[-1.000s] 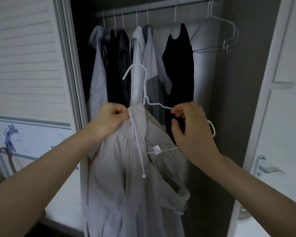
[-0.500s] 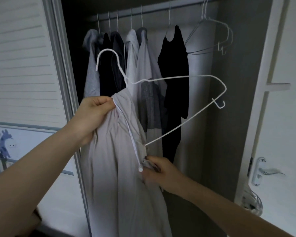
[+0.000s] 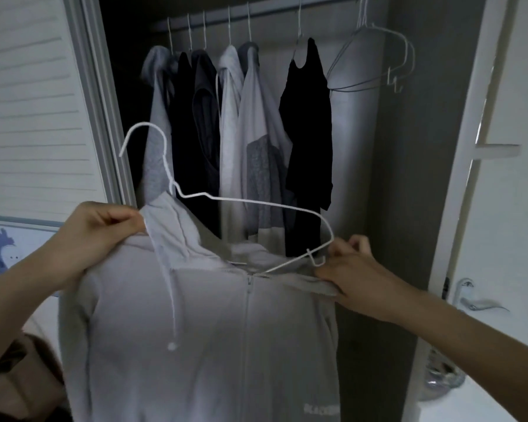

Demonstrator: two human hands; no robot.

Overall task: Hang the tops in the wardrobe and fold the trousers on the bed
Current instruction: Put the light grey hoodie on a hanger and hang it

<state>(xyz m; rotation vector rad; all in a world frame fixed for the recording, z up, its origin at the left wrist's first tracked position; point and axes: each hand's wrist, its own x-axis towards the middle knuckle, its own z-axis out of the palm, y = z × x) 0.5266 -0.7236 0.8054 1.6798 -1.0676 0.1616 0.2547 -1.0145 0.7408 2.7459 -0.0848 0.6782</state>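
Observation:
A light grey zip hoodie (image 3: 214,336) hangs spread out in front of the open wardrobe, held up between both hands. My left hand (image 3: 98,236) grips its left shoulder and hood edge. My right hand (image 3: 351,272) pinches the right shoulder fabric at the end of a white wire hanger (image 3: 244,202). The hanger's left arm is inside the hoodie; its right arm and hook stand bare above the collar. A white drawstring dangles down the chest.
Several grey, white and black tops (image 3: 241,132) hang on the wardrobe rail (image 3: 272,9). Empty wire hangers (image 3: 375,59) hang at the rail's right end. A slatted door (image 3: 34,102) stands left, a white door with a handle (image 3: 476,300) right.
My right hand rose from the hoodie's lower front to its right shoulder at the hanger's end. The hoodie now hangs spread flat, front facing me, and the hanger sits lower.

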